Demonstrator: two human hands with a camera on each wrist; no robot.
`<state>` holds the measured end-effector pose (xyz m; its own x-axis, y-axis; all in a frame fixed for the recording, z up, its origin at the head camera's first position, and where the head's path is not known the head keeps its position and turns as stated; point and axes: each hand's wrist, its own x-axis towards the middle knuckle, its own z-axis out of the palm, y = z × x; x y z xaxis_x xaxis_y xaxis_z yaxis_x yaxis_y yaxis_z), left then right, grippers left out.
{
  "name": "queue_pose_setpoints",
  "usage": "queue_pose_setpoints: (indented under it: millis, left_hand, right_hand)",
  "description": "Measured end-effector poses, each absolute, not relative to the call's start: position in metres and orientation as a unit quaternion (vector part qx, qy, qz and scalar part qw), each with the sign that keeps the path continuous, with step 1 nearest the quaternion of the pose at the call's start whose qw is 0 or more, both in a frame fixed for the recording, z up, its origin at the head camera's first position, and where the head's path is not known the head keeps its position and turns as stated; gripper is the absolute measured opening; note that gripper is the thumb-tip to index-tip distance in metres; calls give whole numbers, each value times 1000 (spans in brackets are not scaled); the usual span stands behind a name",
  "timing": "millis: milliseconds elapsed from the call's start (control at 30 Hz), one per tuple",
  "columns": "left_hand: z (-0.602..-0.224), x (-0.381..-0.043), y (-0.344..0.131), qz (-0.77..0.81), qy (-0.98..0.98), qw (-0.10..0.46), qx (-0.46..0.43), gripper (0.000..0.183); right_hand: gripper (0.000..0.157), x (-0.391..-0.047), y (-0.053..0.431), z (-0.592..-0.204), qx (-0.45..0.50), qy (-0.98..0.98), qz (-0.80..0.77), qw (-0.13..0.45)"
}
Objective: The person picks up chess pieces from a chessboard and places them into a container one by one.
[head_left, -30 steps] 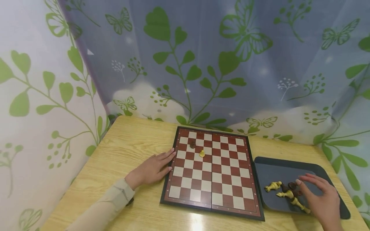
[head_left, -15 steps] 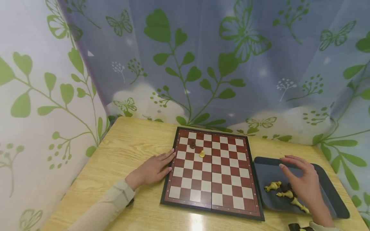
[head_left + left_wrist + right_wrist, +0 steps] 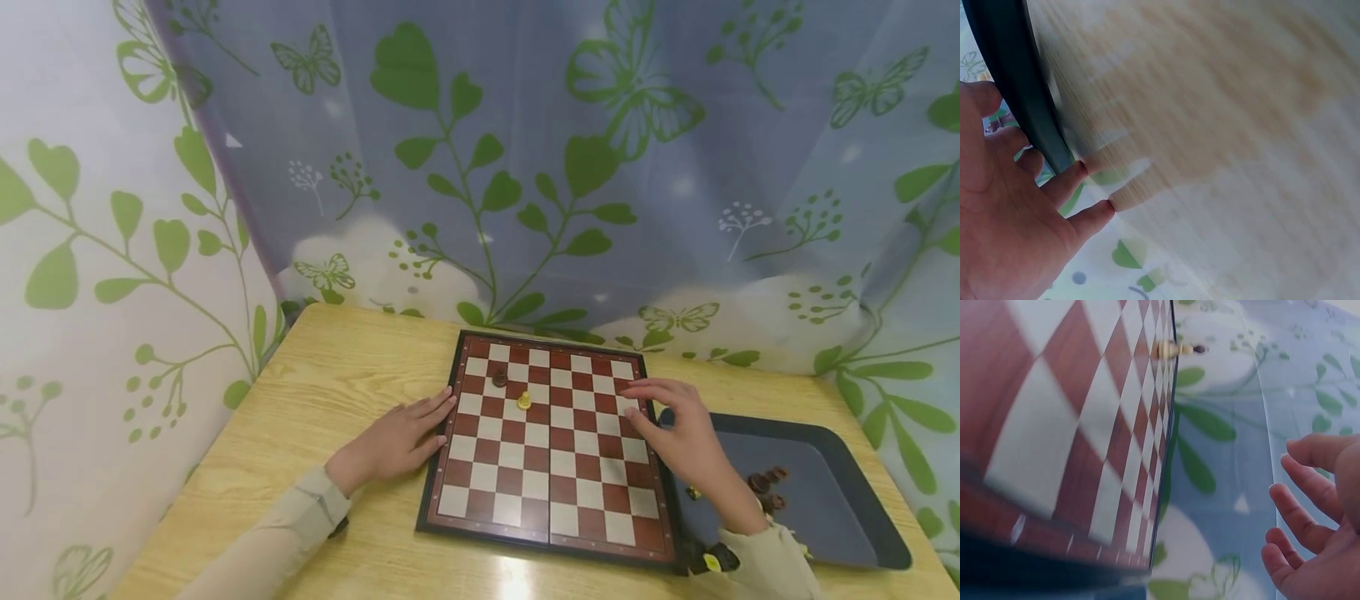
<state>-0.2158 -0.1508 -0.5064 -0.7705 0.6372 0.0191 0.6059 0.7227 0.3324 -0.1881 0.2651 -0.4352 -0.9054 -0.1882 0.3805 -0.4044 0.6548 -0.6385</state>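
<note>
In the head view the chessboard (image 3: 510,504) lies on the table with a dark chess piece (image 3: 500,379) and a pale yellow pawn (image 3: 524,401) standing on its far left part. My left hand (image 3: 393,442) rests at the board's left edge, fingers extended; the left wrist view shows its fingers (image 3: 1094,219) beside the dark rim. Over the board's right edge hovers my right hand (image 3: 686,429), thumb and fingers apart. Between the fingers (image 3: 1300,519) in the right wrist view I see nothing held. The pale pawn (image 3: 1167,350) shows there too, small and far off.
A dark grey tray (image 3: 847,500) stands right of the board, with dark chess pieces (image 3: 759,482) lying in it. My right forearm partly hides the pale pieces there. A patterned curtain (image 3: 525,167) hangs behind the wooden table (image 3: 360,350).
My right hand has moved left, from above the pieces in the tray to above the board's right edge. The left hand and the two standing pieces have stayed put.
</note>
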Motion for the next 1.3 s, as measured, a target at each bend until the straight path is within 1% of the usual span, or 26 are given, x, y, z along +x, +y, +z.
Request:
queue_pose_setpoints:
  millis: [300,467,767,900,1033,1300]
  left_hand:
    - [-505,-215,-152,163,927,49,333,60]
    - [-507,-215,-153,167,927,51,333,60]
    - [-508,-216,-154,165,927,52,333,60]
    - [-505,-217,-153,166,927,58,331,60]
    - [-504,-217,-153,166,927,60,330,60]
    - [-506,-216,-155,168,926,60,332,61]
  right_hand:
    - [21,-218,220,-438,215,-895,382,80]
    - [20,-233,199,-448,242,-888,387,59]
    - [24,-248,172,-465,231,-901,368,-11]
    - [25,-248,165,-468,234,-902,363,-20]
    - [25,-249,162,-470,233,-903,360,-17]
    - [19,-257,157,-475,226,-917,329,-27]
